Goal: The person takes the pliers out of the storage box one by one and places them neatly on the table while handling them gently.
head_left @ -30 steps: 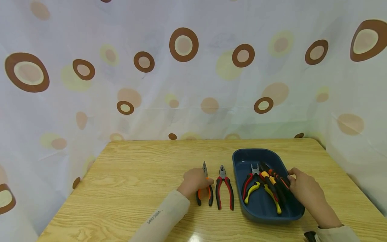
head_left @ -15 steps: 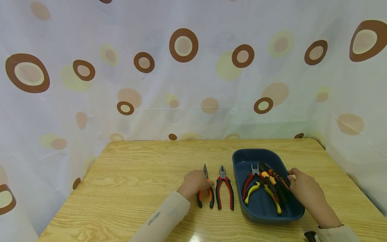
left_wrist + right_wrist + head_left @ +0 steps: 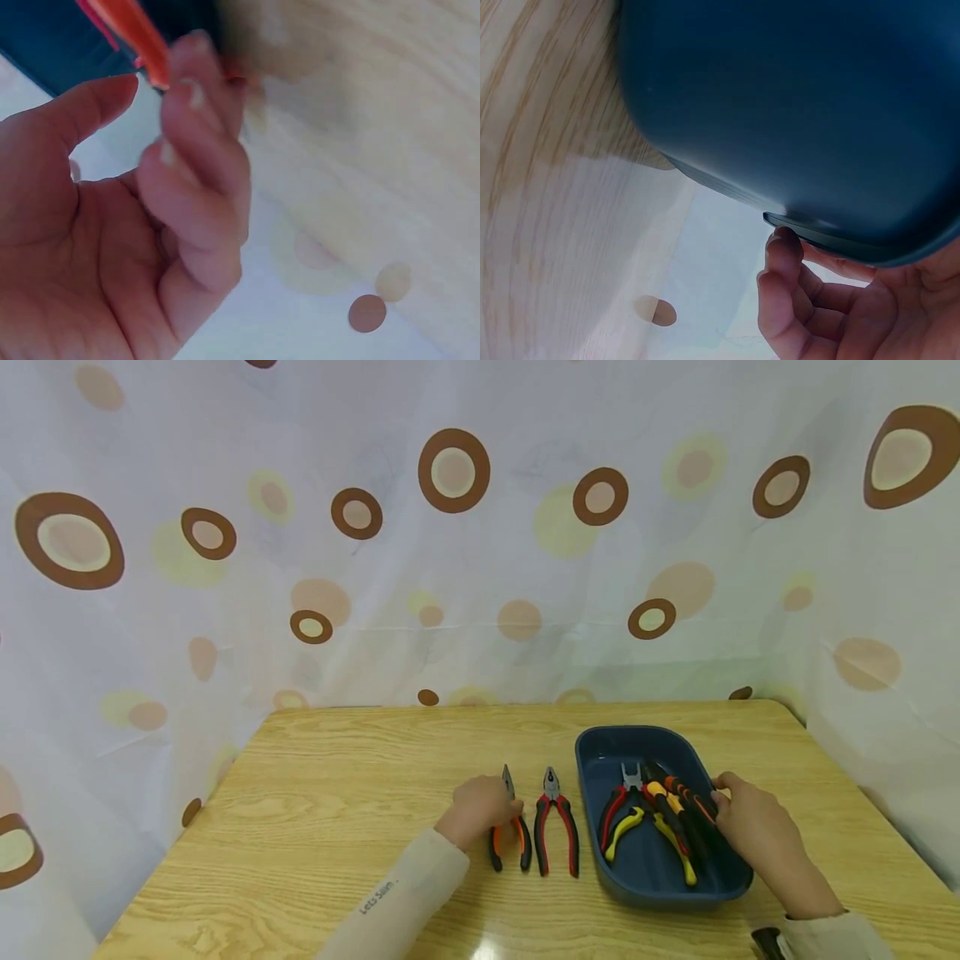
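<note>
In the head view my left hand (image 3: 483, 806) is over a pair of long-nose pliers (image 3: 525, 847) with orange and black handles, lying on the table. The left wrist view shows its curled fingers against an orange handle (image 3: 142, 45), the thumb slightly apart; the full contact is hidden. Just right of it lie red-and-black combination pliers (image 3: 551, 802). My right hand (image 3: 757, 822) grips the right rim of a dark blue plastic tray (image 3: 652, 897); in the right wrist view its fingers (image 3: 780, 300) curl at the rim lip.
Several pliers lie in the tray, among them a yellow-handled pair (image 3: 678, 856) and a red-and-black pair (image 3: 615, 814). The wooden table (image 3: 322, 785) stretches left of the hands. A patterned cloth (image 3: 480, 568) hangs behind its back edge.
The orange-handled pliers have slid slightly toward the near edge and right since a second ago. My left thumb has drawn back a little. The right hand and tray stay in place.
</note>
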Available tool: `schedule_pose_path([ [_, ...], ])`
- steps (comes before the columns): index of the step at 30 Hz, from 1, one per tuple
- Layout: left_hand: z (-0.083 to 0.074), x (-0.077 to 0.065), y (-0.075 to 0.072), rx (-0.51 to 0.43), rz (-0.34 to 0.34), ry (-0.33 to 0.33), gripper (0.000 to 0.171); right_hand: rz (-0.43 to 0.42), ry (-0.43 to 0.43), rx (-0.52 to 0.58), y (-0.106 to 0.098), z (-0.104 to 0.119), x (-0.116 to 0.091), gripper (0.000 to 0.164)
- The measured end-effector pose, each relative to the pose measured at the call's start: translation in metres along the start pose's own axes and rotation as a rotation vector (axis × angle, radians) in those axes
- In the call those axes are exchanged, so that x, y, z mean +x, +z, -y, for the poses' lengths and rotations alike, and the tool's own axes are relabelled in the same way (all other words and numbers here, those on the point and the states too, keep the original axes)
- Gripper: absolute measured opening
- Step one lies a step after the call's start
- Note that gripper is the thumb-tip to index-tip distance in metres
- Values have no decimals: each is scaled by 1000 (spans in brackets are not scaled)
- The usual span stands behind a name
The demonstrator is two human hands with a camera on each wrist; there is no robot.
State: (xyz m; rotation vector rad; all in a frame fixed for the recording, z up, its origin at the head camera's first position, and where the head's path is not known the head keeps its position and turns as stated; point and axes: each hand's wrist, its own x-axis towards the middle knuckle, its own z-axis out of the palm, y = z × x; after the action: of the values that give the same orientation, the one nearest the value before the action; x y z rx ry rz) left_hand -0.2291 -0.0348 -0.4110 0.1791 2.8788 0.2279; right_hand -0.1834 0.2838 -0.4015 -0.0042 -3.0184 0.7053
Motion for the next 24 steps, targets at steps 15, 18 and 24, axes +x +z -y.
schedule_pose_path([
  [15, -40, -17, -26, -83, -216, 195, 44, -18, 2, -10, -3, 3, -1, 31],
  [18, -54, -21, -25, -61, -308, 248, 33, -14, 1, -9, -3, 3, -1, 31],
  [24, -83, -23, -19, -51, -390, 300, 26, -7, 10, -11, -3, 3, -1, 31],
])
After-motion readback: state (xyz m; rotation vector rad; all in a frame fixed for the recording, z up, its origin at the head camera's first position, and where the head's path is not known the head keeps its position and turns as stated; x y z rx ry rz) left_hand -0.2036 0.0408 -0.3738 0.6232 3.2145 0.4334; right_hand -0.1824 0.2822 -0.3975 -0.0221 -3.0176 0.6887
